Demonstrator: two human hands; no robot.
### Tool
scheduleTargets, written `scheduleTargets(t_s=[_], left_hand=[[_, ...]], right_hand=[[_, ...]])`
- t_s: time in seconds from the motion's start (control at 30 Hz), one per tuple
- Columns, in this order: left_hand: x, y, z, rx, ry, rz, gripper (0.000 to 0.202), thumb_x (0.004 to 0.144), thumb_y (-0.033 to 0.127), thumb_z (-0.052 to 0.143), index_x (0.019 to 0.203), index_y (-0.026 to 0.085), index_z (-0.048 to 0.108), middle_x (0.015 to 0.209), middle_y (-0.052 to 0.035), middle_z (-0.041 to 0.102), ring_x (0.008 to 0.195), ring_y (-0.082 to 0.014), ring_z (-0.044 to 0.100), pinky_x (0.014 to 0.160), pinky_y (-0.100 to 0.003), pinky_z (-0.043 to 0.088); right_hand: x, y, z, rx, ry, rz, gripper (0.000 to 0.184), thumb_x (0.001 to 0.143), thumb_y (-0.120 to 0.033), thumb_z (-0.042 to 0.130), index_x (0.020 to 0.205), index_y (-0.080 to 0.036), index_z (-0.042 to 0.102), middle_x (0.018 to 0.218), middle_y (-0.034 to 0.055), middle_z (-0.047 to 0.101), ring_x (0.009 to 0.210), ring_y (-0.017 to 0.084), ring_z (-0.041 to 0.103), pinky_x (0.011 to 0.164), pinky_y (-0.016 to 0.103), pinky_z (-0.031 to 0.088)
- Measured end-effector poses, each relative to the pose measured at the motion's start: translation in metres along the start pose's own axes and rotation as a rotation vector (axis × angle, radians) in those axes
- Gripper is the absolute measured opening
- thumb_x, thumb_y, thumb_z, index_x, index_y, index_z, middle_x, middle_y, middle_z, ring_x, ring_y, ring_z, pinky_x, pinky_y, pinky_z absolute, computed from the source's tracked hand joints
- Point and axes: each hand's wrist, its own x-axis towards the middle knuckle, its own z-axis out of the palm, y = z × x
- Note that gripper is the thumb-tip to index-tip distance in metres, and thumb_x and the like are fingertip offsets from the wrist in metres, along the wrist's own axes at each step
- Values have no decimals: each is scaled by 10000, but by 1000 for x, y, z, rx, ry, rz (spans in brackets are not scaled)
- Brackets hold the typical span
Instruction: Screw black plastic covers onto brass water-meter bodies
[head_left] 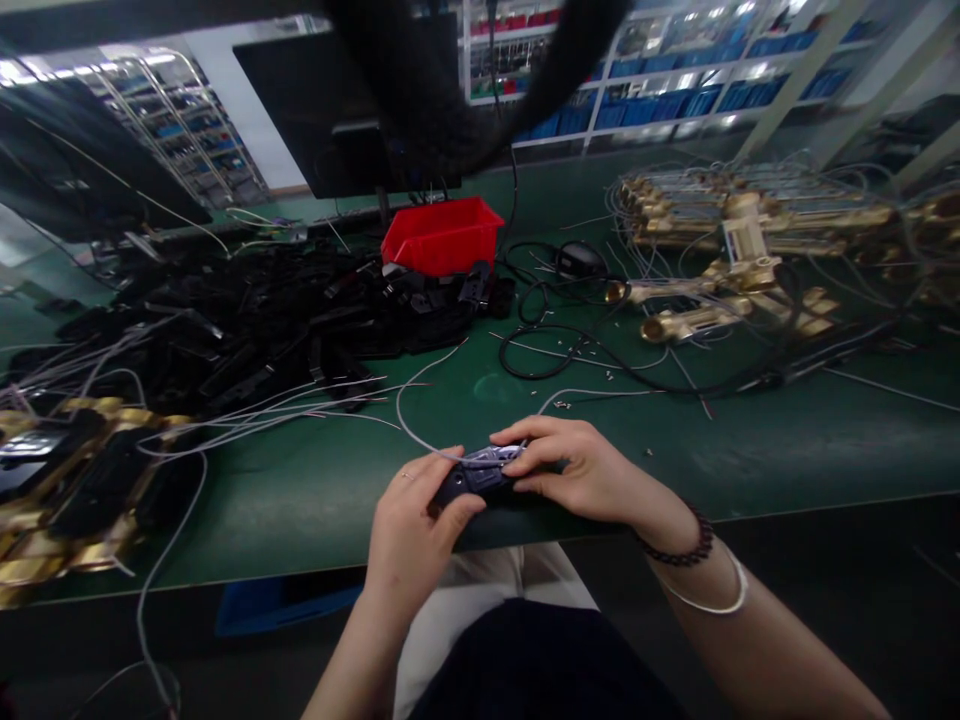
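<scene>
Two-handed hold on a dark housing (pixel 491 479), seen from above at the near edge of the green table (pixel 300 520). The left hand (pixel 412 525) grips the housing's left end, thumb on the near side and fingers beyond; the right hand (pixel 577 465) is closed on the right end, fingertips gathered at its upper face. A grey cable (pixel 398 402) lies along the top and meets the right fingertips (whether they pinch it or merely press on it cannot be told). Good handling here would leave the steadying to the left hand, freeing the right fingertips for fine work, with the cable lying flat and untwisted. Its loose loop is best kept slack, so that nothing tugs at the housing, and away from the small screws (pixel 561 405) scattered beyond the hands
</scene>
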Motion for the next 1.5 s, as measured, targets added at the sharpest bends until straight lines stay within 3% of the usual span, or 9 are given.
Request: scheduleTargets(t_s=[0.17,0.27,0.37,0.57,0.97,1.13,1.27,1.4,1.5], left_hand=[[0,-4,2,137,-89,65,357,800,351,624,1117,189,639,1019,-84,711,920,-233,658,824,-352,538],[2,-5,0,161,-120,93,338,806,368,612,1087,184,649,976,-80,717,875,-228,664,801,-344,544],[4,-4,-2,168,-107,133,337,804,371,610,1074,173,653,941,-84,720,839,-221,666,775,-325,547],[6,-3,0,133,-82,167,311,778,330,623,1046,177,660,923,-81,722,820,-211,666,765,-306,541],[13,-6,-2,26,-243,0,362,737,270,649,1096,222,639,1029,-67,698,937,-229,628,870,-387,493],[11,-10,-7,-83,-214,3,453,712,253,662,1161,221,603,1167,-84,649,1072,-242,589,942,-398,458],[13,-11,-8,-158,-166,-63,349,741,268,611,1084,213,640,1077,-69,685,968,-223,630,875,-355,489],[19,-9,-4,-99,-118,-164,303,783,324,525,1018,189,661,937,-62,713,844,-217,653,770,-318,501],[22,-6,0,-43,-98,-221,321,825,386,454,918,175,676,829,-64,712,771,-218,651,702,-301,491]], right_hand=[[-5,-1,-3,10,-26,-22,149,782,-135,665,896,-215,720,1149,67,650,1021,180,629,881,306,517],[-7,-5,-2,17,39,62,141,779,-164,670,905,-221,701,1118,68,659,1006,198,633,861,329,523],[-6,-9,-1,17,81,167,208,731,-141,705,922,-215,669,1062,64,676,953,202,646,794,315,538],[-1,-12,-4,-13,8,179,227,682,-87,731,864,-206,664,1025,49,687,960,200,642,792,303,529],[-8,-5,2,7,10,124,300,797,-154,648,1090,-214,627,1167,82,618,1081,196,579,935,359,478],[-7,-1,2,3,-5,92,251,844,-201,605,1094,-218,625,1169,82,602,1077,194,568,934,353,469],[1,3,1,44,24,112,212,855,-266,594,1056,-207,624,1071,61,638,1004,188,586,896,329,474],[10,4,6,126,77,245,249,909,-342,473,1031,-173,610,914,56,649,812,167,609,718,288,502],[13,3,11,133,126,271,287,918,-330,416,1070,-167,598,933,64,630,802,160,596,702,287,489]])
